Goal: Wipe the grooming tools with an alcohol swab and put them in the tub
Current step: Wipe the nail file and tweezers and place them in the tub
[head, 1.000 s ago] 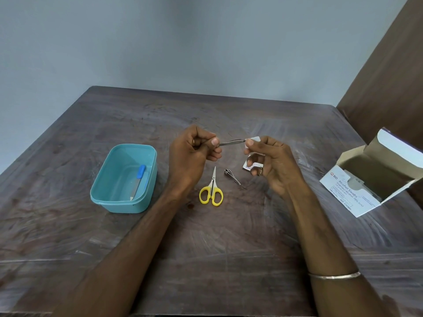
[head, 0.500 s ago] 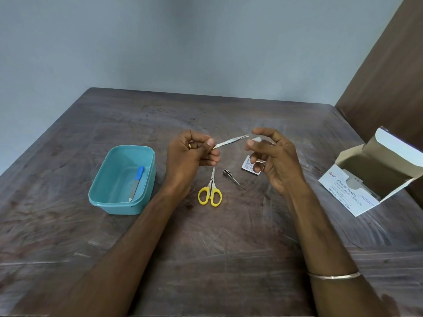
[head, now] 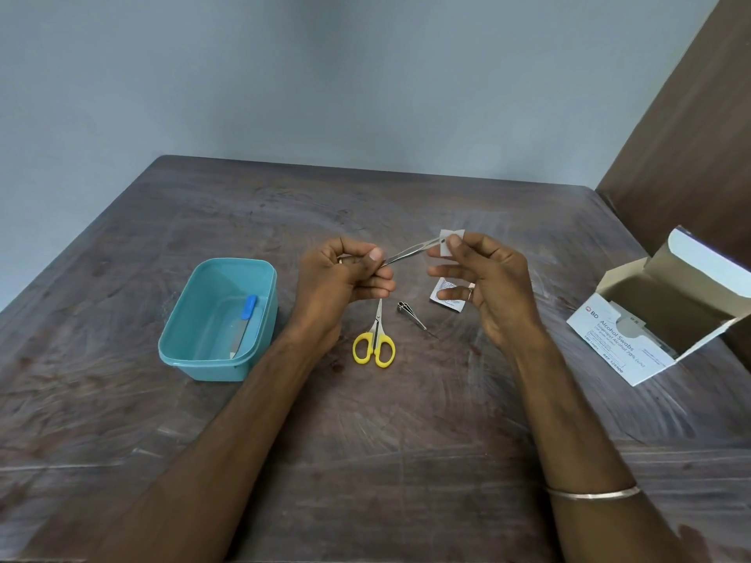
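Left hand has its grip closed on the tweezers, tips angled up toward two o'clock. Right hand pinches the white swab between thumb and forefinger, right at the tweezer tips (touching, as far as one can tell). Down on the bench, yellow scissors lie at six o'clock from the hands, nail clippers just beside them, a torn wrapper under the right fingers. The tub sits at nine o'clock, holding a blue-handled file. The open swab box waits at three o'clock.
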`<state>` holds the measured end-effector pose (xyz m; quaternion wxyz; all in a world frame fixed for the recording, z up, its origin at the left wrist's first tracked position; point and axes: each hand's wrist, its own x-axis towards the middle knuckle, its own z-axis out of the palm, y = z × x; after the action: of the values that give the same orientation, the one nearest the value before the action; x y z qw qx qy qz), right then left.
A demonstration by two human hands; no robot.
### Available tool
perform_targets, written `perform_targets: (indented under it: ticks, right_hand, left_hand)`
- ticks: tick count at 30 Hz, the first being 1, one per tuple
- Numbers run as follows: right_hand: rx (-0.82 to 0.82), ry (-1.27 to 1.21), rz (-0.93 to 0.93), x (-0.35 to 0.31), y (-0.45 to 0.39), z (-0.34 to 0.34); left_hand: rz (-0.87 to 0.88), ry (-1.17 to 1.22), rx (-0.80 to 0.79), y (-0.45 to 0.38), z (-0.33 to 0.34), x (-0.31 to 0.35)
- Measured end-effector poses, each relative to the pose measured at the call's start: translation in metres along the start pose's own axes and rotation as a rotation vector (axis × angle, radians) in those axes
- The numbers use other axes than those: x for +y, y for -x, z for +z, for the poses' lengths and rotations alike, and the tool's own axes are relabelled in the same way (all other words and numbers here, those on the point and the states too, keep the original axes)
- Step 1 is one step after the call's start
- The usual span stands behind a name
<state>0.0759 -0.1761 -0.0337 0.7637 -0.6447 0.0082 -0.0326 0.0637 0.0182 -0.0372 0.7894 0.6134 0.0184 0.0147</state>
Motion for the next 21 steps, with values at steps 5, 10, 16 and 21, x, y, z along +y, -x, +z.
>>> perform_targets:
  ticks: [5,10,16,21]
  right_hand:
    - [0.024,-0.032,0.000,-0.0025,0.0014,0.0038]
    - [-0.044,-0.036,0.021,-0.0052,0.0030,0.0041]
    - [-0.044,0.044,0.032,-0.0049,0.0052,0.0058]
    - [-0.040,0.074,-0.004,-0.0034,0.0070,0.0068]
  left_hand:
    - [0.040,-0.048,0.018,0.0013,0.0018,-0.0010]
    - [0.070,-0.036,0.076,0.0012,0.0020,-0.0015]
    - [0.256,-0.257,0.183,0.0007,0.0047,-0.0062]
    - [0.343,-0.334,0.201,0.0017,0.0072,-0.0071]
